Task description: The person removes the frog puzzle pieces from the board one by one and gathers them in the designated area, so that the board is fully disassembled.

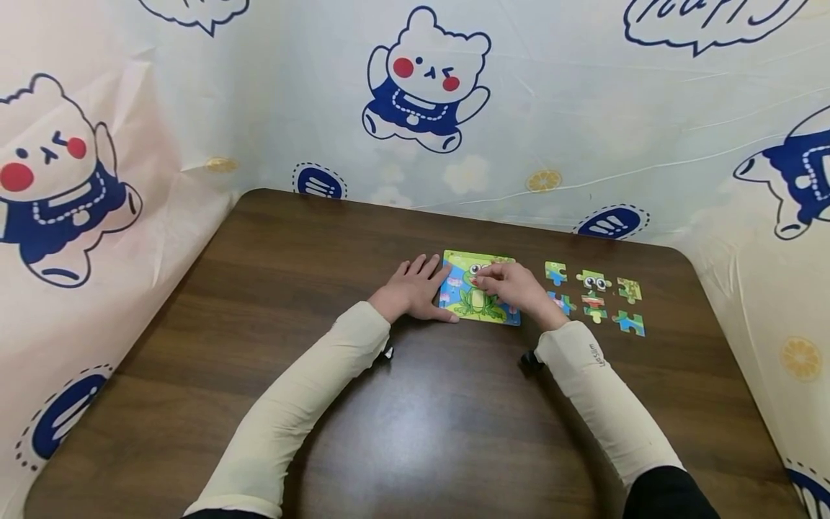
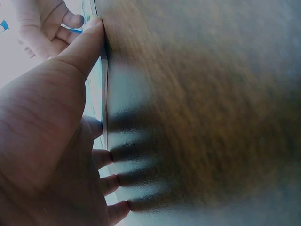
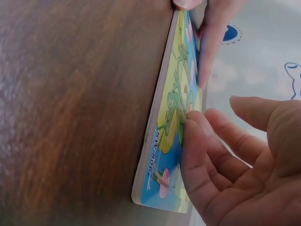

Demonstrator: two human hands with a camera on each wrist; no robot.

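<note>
A square frog puzzle board (image 1: pixel 483 311), green and blue with a printed frog, lies flat on the brown table. My left hand (image 1: pixel 416 290) rests at its left side with fingers spread; the thumb is against the near left corner. Over the board's right half is my right hand (image 1: pixel 519 287). In the right wrist view, the fingertips of the right hand (image 3: pixel 235 160) touch the board's picture, and the thumb stands apart from them. Between thumb and fingers I see nothing held. The right hand hides part of the frog's face and the board's upper right.
To the right of the board lie several loose jigsaw pieces, among them one with two eyes (image 1: pixel 593 282), one with a red mouth (image 1: pixel 594 307) and a blue-green one (image 1: pixel 630 324). A printed cloth (image 1: pixel 551 108) hangs behind the table (image 1: pixel 415 432).
</note>
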